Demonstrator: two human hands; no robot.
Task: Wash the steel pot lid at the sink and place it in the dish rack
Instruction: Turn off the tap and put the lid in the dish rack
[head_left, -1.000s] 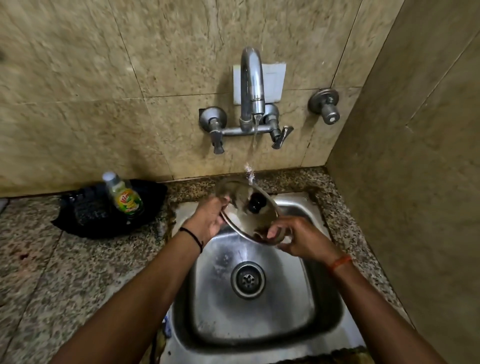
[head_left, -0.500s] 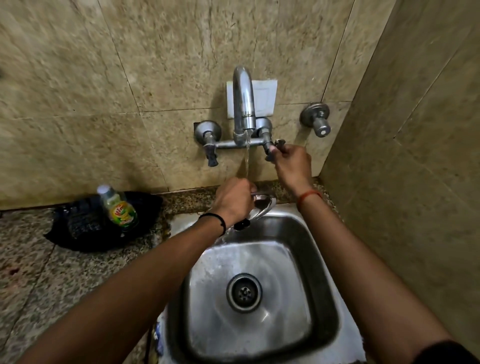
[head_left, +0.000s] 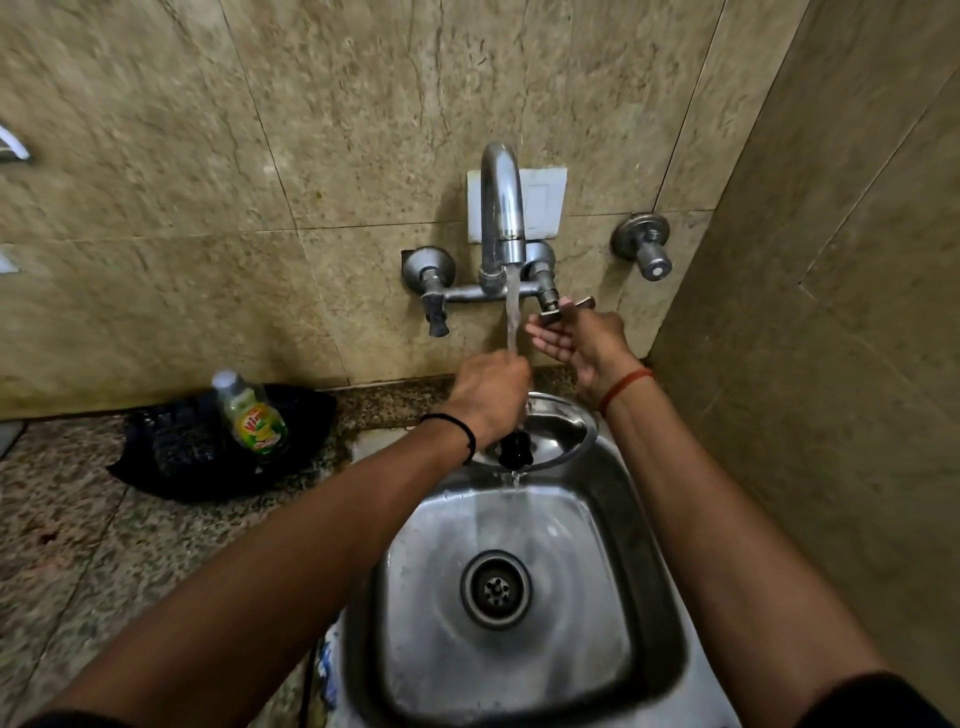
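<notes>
My left hand (head_left: 488, 395) grips the rim of the steel pot lid (head_left: 558, 431) and holds it tilted over the back of the steel sink (head_left: 649, 597). The lid's black knob (head_left: 514, 451) faces me and water drips off it. A steady stream runs from the tap (head_left: 501, 208) onto my left hand and the lid. My right hand (head_left: 582, 338) hangs just below the tap's right handle (head_left: 563, 306), fingers apart and palm up, with the fingertips touching the handle. No dish rack is in view.
A green dish soap bottle (head_left: 252, 415) stands in a black tray (head_left: 171, 447) on the granite counter (head_left: 78, 545) left of the sink. A separate wall valve (head_left: 644, 249) sits to the right. A tiled side wall (head_left: 831, 364) closes in on the right.
My right hand left the lid, went up to the tap's right handle and now loosens off it. The water stream has grown stronger. My left hand alone holds the lid under the flow.
</notes>
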